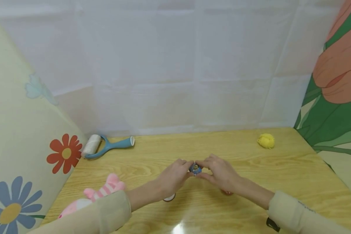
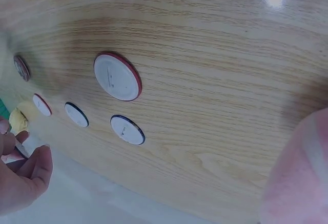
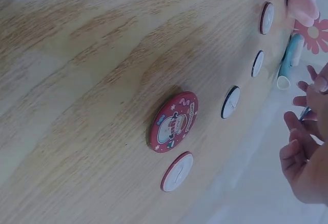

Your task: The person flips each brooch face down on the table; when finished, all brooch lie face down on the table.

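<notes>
Both hands are raised over the table in front of me and meet at a small round blue pin badge with a cartoon picture on it. My left hand pinches its left edge between thumb and fingers, and my right hand pinches the right edge. Below them, a red snowman badge lies face up. Several other badges lie with white backs up, among them a large red-rimmed one and a smaller dark-rimmed one, pins showing. In the head view the forearms hide most of these.
A blue-handled lint roller lies at the back left, and a yellow yarn ball sits at the back right. Near the left forearm is a pink-and-white plush toy, partly covered by the sleeve. White sheeting hangs behind the table.
</notes>
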`<move>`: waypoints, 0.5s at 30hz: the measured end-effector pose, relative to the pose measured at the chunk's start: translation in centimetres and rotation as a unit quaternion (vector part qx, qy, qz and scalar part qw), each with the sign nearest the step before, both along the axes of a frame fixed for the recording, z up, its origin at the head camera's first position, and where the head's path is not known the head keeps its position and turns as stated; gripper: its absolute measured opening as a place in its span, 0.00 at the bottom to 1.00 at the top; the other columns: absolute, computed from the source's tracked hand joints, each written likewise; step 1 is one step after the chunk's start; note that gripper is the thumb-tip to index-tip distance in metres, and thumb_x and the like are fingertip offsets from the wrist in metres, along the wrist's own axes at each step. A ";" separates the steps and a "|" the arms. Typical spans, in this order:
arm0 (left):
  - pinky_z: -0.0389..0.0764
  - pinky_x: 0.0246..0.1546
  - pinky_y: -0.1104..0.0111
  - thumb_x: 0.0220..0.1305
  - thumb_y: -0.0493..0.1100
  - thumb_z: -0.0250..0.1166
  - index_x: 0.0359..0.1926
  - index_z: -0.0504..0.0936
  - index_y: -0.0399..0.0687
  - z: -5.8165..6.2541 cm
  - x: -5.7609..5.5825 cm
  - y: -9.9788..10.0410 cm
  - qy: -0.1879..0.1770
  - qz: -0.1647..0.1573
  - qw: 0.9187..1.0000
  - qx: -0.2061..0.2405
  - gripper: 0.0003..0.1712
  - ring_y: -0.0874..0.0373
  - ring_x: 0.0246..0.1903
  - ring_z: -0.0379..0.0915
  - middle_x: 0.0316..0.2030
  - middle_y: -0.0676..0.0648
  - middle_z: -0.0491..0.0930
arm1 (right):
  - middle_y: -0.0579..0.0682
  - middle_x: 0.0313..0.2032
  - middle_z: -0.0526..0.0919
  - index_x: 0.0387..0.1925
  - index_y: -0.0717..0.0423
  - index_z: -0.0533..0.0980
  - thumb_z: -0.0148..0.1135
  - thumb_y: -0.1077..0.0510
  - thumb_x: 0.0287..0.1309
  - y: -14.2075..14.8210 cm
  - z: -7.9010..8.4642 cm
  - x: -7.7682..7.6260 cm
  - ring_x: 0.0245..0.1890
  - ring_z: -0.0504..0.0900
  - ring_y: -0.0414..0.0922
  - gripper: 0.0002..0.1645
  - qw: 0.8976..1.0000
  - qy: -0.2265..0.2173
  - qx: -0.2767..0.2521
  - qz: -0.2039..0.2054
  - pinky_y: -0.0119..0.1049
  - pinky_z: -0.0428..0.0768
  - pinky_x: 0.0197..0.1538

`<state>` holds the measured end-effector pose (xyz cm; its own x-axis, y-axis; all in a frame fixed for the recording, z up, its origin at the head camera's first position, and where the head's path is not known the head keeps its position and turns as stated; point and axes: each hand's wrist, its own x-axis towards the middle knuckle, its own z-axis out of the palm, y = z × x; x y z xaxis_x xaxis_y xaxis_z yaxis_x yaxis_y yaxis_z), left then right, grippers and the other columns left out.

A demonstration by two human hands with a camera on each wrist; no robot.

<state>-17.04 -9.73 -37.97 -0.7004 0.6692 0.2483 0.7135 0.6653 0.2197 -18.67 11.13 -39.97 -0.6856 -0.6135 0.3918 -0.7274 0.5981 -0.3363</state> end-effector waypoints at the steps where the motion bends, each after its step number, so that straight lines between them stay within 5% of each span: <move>1: 0.81 0.35 0.74 0.65 0.37 0.64 0.53 0.77 0.30 0.0 0.0 0.0 -0.002 0.000 1.000 0.004 0.18 0.54 0.36 0.79 0.37 0.42 0.83 | 0.48 0.38 0.86 0.53 0.60 0.80 0.70 0.50 0.56 0.0 0.0 0.0 0.34 0.77 0.40 0.26 1.000 0.001 -0.002 0.003 0.27 0.75 0.31; 7: 0.82 0.35 0.72 0.68 0.37 0.61 0.52 0.77 0.30 -0.2 0.2 0.0 0.000 0.002 1.000 0.020 0.16 0.51 0.38 0.80 0.38 0.41 0.83 | 0.44 0.33 0.86 0.49 0.57 0.83 0.63 0.54 0.63 0.1 -0.4 0.3 0.30 0.72 0.36 0.17 0.999 -0.005 -0.036 0.010 0.26 0.72 0.29; 11: 0.83 0.35 0.71 0.67 0.37 0.63 0.57 0.73 0.28 -0.4 0.4 0.0 0.012 0.005 1.000 0.025 0.22 0.50 0.38 0.81 0.40 0.38 0.83 | 0.42 0.27 0.84 0.37 0.55 0.86 0.60 0.56 0.67 -0.1 -0.5 0.3 0.24 0.71 0.33 0.11 0.994 -0.063 -0.090 0.002 0.27 0.74 0.25; 15: 0.80 0.31 0.76 0.64 0.36 0.66 0.63 0.69 0.29 -0.4 0.6 0.1 0.016 0.002 1.000 0.022 0.29 0.53 0.34 0.80 0.38 0.39 0.82 | 0.41 0.23 0.81 0.27 0.54 0.83 0.56 0.56 0.70 -0.4 -0.3 0.4 0.15 0.66 0.31 0.16 0.982 -0.135 -0.134 -0.007 0.26 0.68 0.15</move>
<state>-16.39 -9.65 -38.39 -0.6942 0.6546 0.2994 0.7182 0.6578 0.2269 -18.32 10.74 -40.26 -0.7949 -0.5022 0.3404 -0.5817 0.4713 -0.6630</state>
